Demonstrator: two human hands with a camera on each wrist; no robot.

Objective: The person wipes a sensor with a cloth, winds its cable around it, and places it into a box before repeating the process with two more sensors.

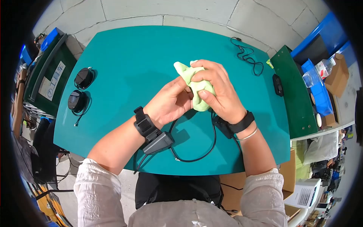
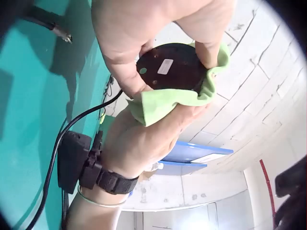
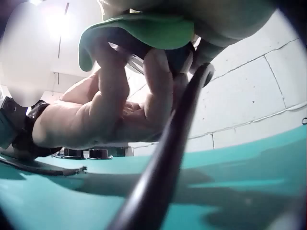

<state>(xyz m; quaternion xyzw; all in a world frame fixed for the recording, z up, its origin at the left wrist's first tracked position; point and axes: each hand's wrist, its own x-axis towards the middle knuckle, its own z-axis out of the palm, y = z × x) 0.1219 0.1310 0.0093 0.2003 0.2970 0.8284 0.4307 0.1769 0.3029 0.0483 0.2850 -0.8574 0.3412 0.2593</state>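
Both hands are raised over the green table around a round black disc-shaped device (image 2: pixel 175 67), seen in the left wrist view with a small white label on its flat face. My left hand (image 1: pixel 168 101) grips the disc by its edge, fingers curled round it. A light green cloth (image 1: pixel 199 87) wraps part of the disc and hides it in the head view. My right hand (image 1: pixel 224 89) holds the cloth bunched against the disc, thumb and fingers pressing on it. From near the disc a black cable (image 2: pixel 86 113) hangs toward the table.
Two similar black round devices (image 1: pixel 84 78) with coiled cables stand on the table's (image 1: pixel 124 49) left side. A thin black cable (image 1: pixel 247 56) lies at the back right, and a small black object (image 1: pixel 278 85) at the right edge. A green cabinet (image 1: pixel 295 92) borders that side.
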